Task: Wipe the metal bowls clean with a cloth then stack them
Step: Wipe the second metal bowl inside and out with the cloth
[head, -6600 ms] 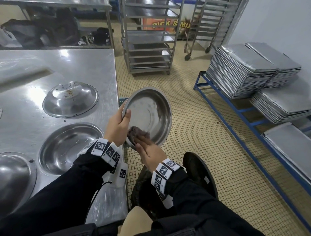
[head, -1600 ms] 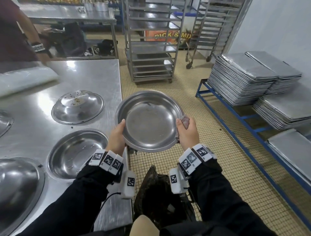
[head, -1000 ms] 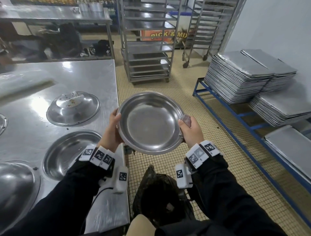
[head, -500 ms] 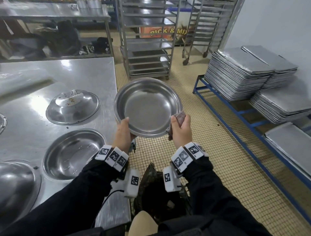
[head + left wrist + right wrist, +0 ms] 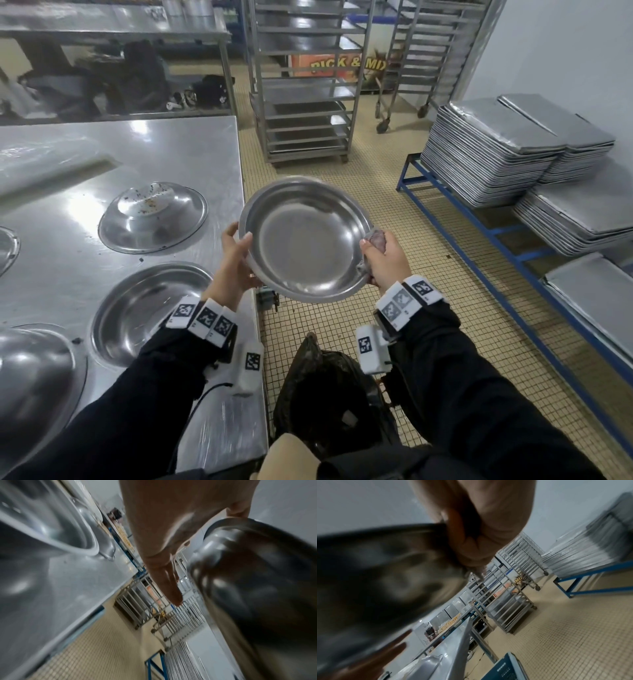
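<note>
I hold a round metal bowl (image 5: 305, 240) upright over the tiled floor, just off the table's right edge, its inside shiny. My left hand (image 5: 239, 246) grips its left rim, thumb inside. My right hand (image 5: 373, 250) grips the right rim with a crumpled dark cloth (image 5: 376, 237) bunched against it. The left wrist view shows my left hand (image 5: 163, 534) beside the bowl's underside (image 5: 248, 588). In the right wrist view my right hand (image 5: 479, 527) is curled over the bowl's edge (image 5: 376, 574).
On the steel table (image 5: 191, 154) lie a crumb-speckled inverted bowl (image 5: 152, 217), an upright bowl (image 5: 147, 308) and another inverted bowl (image 5: 30, 377). A black bag (image 5: 329, 387) sits below my hands. Stacked trays (image 5: 496, 147) on a blue rack fill the right; wheeled racks (image 5: 305, 85) stand behind.
Earlier my right hand rubbed the cloth inside the bowl. Since half a second ago both hands have slid from the bowl's near edge out to its sides, and the bowl sits lower.
</note>
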`<action>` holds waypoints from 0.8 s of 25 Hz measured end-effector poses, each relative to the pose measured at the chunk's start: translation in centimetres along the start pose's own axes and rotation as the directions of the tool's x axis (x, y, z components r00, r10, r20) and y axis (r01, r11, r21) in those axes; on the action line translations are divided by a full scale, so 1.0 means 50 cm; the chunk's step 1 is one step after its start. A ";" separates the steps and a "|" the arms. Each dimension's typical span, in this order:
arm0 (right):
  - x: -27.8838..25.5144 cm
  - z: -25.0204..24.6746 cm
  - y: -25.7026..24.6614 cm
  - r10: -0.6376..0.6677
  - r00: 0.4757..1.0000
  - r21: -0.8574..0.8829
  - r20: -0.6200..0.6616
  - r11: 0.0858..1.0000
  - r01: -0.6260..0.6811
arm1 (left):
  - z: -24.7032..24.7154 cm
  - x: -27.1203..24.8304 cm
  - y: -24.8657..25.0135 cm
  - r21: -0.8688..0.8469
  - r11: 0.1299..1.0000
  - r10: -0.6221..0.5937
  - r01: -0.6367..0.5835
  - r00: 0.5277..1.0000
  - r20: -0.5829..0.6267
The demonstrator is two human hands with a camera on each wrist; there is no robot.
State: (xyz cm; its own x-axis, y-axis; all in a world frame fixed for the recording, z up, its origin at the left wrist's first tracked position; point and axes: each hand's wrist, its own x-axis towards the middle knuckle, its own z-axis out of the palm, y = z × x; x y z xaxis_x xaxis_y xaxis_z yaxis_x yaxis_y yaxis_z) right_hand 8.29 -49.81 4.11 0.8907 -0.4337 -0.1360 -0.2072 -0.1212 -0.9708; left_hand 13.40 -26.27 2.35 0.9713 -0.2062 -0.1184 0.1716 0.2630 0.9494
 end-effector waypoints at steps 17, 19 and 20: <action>-0.042 0.061 0.097 -0.089 0.996 -0.164 -0.025 0.983 0.084 | 0.061 -0.002 -0.057 0.314 0.941 -0.070 0.129 0.979 -0.193; -0.045 0.059 0.113 -0.207 0.978 -0.313 -0.026 0.931 0.189 | 0.058 0.013 -0.062 0.259 0.951 -0.111 0.168 0.969 -0.219; -0.045 0.050 0.123 -0.297 0.955 -0.395 -0.014 0.879 0.268 | 0.060 0.014 -0.060 0.235 0.955 -0.129 0.183 0.966 -0.226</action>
State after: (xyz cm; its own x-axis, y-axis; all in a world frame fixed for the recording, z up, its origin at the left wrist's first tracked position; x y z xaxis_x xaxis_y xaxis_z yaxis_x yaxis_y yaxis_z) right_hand 6.04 -47.33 -2.05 0.9064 -0.3903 0.1613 -0.1034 -0.5754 -0.8113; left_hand 13.10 -30.03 0.30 0.9528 -0.0206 -0.3028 0.3027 -0.0076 0.9530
